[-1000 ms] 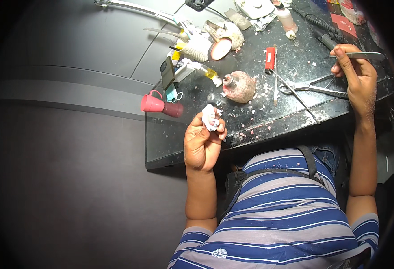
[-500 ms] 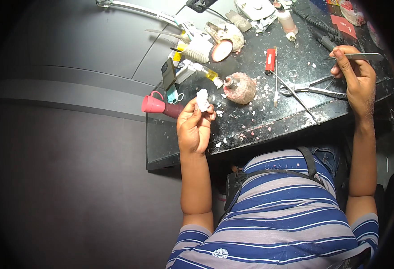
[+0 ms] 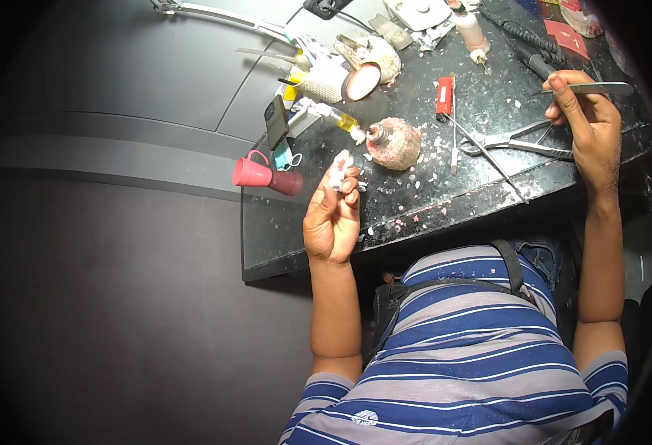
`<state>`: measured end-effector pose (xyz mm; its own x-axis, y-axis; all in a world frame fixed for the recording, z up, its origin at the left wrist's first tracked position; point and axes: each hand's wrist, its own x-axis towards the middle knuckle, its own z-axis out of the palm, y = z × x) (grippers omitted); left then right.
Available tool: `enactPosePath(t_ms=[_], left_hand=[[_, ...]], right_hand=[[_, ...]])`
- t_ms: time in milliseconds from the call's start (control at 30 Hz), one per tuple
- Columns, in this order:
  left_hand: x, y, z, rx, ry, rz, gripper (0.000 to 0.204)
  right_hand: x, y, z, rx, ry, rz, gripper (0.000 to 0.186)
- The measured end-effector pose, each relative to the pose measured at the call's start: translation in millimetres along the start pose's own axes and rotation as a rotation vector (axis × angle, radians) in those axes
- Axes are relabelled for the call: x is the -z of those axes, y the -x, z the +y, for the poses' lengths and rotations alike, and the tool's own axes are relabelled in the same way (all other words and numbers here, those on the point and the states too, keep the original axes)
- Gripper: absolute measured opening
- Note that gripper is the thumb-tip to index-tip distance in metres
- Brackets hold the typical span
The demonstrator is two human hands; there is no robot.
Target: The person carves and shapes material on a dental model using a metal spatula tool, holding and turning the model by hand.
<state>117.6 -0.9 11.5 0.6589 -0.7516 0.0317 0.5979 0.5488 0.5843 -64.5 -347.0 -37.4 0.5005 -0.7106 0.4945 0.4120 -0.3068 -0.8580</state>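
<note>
Near the bench's front edge, my left hand (image 3: 330,219) grips a small white dental piece (image 3: 341,172) with pink on it, fingertips closed around it. At the right, my right hand (image 3: 585,126) holds a flat metal blade tool (image 3: 603,89) between thumb and fingers, above large metal pliers (image 3: 511,146). Between my hands stand a crusted round flask with a neck (image 3: 400,148), a red lighter (image 3: 445,95) and two thin metal tools (image 3: 490,161) lying crosswise.
The dark, debris-speckled bench (image 3: 415,215) holds a pink mug (image 3: 251,173), propped phone (image 3: 276,122), blue mask (image 3: 286,154), perforated tool holder (image 3: 326,85), small dropper bottle (image 3: 346,120), liquid bottle (image 3: 473,33), black coiled cord (image 3: 511,33) and red sheet (image 3: 567,38).
My left hand rose and moved left, then came slightly back right and down, with the white piece turned in its fingers. My right hand has barely moved.
</note>
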Motion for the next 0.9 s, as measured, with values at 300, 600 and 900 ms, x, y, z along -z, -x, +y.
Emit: enactPosePath(t_ms=[300, 600, 900], left_hand=[[6.8, -5.8, -0.8, 0.059, -0.074, 0.005, 0.063], [22.9, -42.3, 16.1, -0.092, -0.337, 0.058, 0.046], [17.7, -69.0, 6.5, -0.313, -0.898, 0.026, 0.048]], right_hand=[[0.0, 0.1, -1.5, -0.001, 0.016, -0.002, 0.018], [0.2, 1.3, -1.5, -0.018, 0.014, -0.003, 0.018], [2.2, 1.0, -1.4, -0.054, -0.012, -0.011, 0.017]])
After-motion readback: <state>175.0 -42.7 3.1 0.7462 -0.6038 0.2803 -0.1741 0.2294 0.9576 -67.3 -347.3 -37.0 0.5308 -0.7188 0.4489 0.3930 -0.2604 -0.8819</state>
